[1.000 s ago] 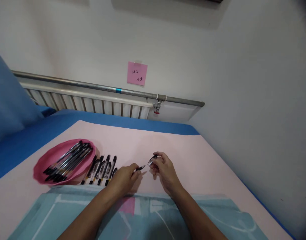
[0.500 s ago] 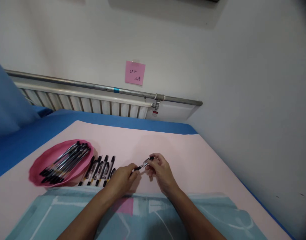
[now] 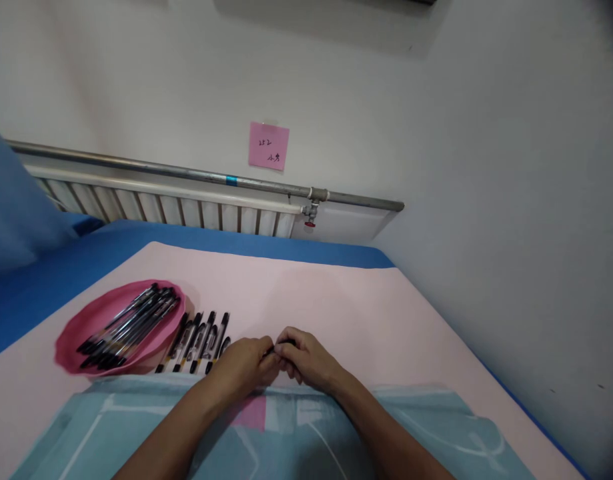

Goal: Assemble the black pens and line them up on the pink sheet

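My left hand [image 3: 251, 360] is closed around one end of a black pen [image 3: 270, 350], most of which is hidden by the fingers. Against it, my right hand [image 3: 306, 357] pinches the pen's other, black end, and the fingertips of both hands nearly meet. Beside my left hand, several clear pens with black caps [image 3: 201, 343] lie side by side, their lower right ones partly covered by that hand. More black pens [image 3: 136, 327] are heaped in a pink oval basket [image 3: 69, 333] at the left.
A pale pink sheet [image 3: 356, 313] covers the blue table [image 3: 226, 240]. Blue-green patterned cloth [image 3: 136, 427] lies along the near edge, under my forearms. Behind the table stand a white radiator [image 3: 186, 210] and a metal pipe [image 3: 176, 171]; a grey wall [image 3: 511, 200] rises at right.
My right hand has moved down and left until it meets my left hand. The clear stretch of pen that showed between them is now hidden.
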Demonstrator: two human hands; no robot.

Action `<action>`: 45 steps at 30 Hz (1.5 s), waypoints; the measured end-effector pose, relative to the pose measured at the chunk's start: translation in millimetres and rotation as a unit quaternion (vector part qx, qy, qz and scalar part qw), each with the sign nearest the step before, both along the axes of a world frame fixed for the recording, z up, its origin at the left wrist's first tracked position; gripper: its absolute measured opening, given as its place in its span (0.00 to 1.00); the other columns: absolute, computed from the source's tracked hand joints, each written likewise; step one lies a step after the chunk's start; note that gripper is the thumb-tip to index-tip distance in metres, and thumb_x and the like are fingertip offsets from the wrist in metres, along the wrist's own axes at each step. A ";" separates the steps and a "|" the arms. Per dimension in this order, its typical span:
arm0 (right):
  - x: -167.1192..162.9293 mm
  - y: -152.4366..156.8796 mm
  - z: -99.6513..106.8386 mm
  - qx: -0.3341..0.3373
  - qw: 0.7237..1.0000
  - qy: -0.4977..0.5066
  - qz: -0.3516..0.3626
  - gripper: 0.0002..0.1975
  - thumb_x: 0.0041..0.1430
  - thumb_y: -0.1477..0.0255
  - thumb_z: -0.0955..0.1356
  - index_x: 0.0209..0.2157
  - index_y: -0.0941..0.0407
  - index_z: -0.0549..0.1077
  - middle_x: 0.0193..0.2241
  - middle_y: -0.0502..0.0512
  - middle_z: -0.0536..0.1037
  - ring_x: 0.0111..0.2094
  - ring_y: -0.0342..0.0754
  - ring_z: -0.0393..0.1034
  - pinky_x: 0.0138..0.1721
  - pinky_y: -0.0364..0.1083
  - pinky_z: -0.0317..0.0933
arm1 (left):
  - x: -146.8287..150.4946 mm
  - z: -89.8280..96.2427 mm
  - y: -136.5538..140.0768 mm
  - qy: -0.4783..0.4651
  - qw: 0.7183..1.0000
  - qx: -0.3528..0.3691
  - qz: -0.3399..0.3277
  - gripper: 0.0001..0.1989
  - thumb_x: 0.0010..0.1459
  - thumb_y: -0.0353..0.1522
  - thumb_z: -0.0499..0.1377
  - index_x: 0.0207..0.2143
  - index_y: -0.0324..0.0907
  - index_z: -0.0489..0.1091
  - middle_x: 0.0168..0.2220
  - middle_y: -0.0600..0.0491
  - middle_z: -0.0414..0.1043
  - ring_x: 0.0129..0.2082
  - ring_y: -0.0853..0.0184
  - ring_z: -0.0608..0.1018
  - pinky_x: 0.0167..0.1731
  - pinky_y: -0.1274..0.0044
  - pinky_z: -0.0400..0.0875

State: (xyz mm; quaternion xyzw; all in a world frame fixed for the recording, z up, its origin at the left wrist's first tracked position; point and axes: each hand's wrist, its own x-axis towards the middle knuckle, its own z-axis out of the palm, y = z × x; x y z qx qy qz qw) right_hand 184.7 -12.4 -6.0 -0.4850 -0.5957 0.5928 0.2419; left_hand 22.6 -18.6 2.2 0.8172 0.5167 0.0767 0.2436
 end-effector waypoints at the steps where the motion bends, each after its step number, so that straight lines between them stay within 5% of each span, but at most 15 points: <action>1: 0.3 0.1 1.3 -0.007 1.000 -0.007 0.015 0.03 0.53 0.72 0.61 0.29 0.57 0.64 0.15 0.44 0.67 0.14 0.36 0.58 0.13 0.35 0.50 | 0.1 0.7 -0.5 0.015 1.000 0.000 0.000 0.14 0.57 0.38 0.45 0.32 0.44 0.68 0.30 0.51 0.75 0.30 0.65 0.75 0.26 0.79 0.58; 8: 2.8 -1.1 4.6 0.000 0.995 -0.043 0.090 0.08 0.56 0.68 0.62 0.28 0.58 0.66 0.18 0.47 0.69 0.14 0.36 0.57 0.15 0.36 0.50 | -0.5 0.3 -2.8 0.065 0.998 0.002 -0.011 0.14 0.55 0.37 0.46 0.34 0.43 0.68 0.34 0.48 0.76 0.34 0.62 0.76 0.29 0.77 0.62; 45: 2.8 -0.4 -1.0 -0.008 0.997 -0.052 0.053 0.05 0.52 0.72 0.61 0.26 0.57 0.65 0.16 0.46 0.68 0.13 0.36 0.57 0.14 0.36 0.49 | 7.5 -11.2 -3.4 0.044 0.999 -0.004 -0.015 0.15 0.60 0.37 0.42 0.36 0.42 0.66 0.34 0.48 0.75 0.35 0.63 0.76 0.29 0.77 0.61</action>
